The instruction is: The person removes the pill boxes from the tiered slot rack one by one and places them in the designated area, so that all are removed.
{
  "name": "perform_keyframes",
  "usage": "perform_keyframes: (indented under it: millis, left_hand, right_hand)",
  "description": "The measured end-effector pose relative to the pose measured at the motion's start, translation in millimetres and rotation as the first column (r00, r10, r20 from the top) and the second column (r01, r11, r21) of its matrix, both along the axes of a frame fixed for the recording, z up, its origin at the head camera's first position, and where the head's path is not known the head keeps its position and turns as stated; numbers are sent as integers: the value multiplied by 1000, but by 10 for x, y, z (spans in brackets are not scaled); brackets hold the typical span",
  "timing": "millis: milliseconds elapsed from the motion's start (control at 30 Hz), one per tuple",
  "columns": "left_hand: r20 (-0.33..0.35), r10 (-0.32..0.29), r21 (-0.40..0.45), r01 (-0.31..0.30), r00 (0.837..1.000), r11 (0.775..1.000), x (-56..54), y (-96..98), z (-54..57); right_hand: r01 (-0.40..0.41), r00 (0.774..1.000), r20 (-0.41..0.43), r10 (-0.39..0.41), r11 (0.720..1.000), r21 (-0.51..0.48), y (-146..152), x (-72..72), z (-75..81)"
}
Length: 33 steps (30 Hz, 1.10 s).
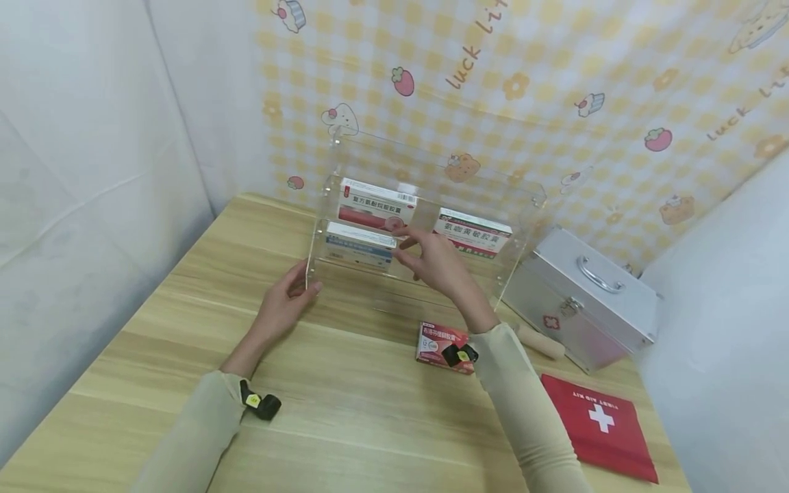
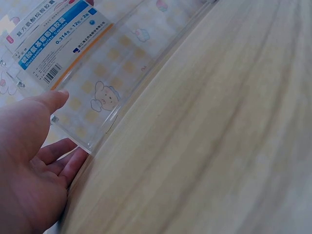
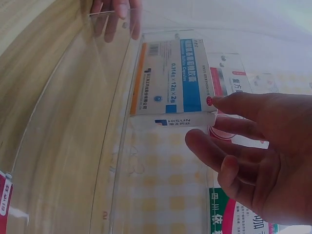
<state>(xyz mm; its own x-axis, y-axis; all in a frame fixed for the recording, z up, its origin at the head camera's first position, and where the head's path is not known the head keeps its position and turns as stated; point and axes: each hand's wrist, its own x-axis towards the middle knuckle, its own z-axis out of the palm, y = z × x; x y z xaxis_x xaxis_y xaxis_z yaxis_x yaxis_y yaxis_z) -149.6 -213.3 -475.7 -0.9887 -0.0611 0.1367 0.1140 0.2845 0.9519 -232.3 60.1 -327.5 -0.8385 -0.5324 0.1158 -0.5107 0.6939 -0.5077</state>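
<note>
A clear acrylic rack [image 1: 394,305] stands on the table, and my left hand [image 1: 285,299] holds the lower corner of its left side, thumb in front and fingers behind. On its lower tier, at the left, sits a white-and-blue medicine box [image 3: 168,78]. My right hand [image 1: 434,260] is at that box's right end, thumb tip right at the corner, the other fingers loosely bent and apart with nothing between them. On the tier above stands a white-and-red medicine box [image 1: 376,207]. A green, white and red box [image 1: 473,233] stands to its right, partly behind my right hand.
A red-and-white medicine box [image 1: 434,342] lies on the table [image 1: 345,411] under my right forearm. To the right are a silver case [image 1: 573,294] with a handle, a pale wooden cylinder [image 1: 541,341] and a red first aid pouch [image 1: 607,428]. A patterned cloth [image 1: 555,82] hangs behind.
</note>
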Motion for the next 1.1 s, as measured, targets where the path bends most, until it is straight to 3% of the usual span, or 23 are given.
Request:
perform_keyframes:
  millis: [167,333,367,433,567,600,1100]
  left_hand:
    - [2,2,-11,-2,1000,1000,-48,-30,-120]
    - [3,9,-17,-9,1000,1000,-42,-34,-101]
    - [6,7,-15,-7,1000,1000,-16,-22,-38]
    - [1,7,-15,-7,1000,1000,-15,-21,-31]
    - [2,7,-21,-7,1000,1000,-18,-19,-35]
    - [-1,10,-26,-10,1000,1000,-43,-29,-94]
    - [-2,13,-17,-13,1000,1000,-53,-29,-122]
  right_hand:
    - [0,1000,9,0,1000,8,-9,-5,-1]
    - [7,1000,17,-7,1000,6,-24,-24,-7]
    - [9,1000,16,-9,1000,4,-28,-29,-8]
    - [11,1000,14,-12,1000,4,-34,-39,-10]
    - [12,1000,10,-12,1000,-5,-42,-50,-20]
    - [11,1000,6,-11,1000,-8,-42,-54,-24]
    - [-20,997,-75,17,999,-48,-59,-68,-7]
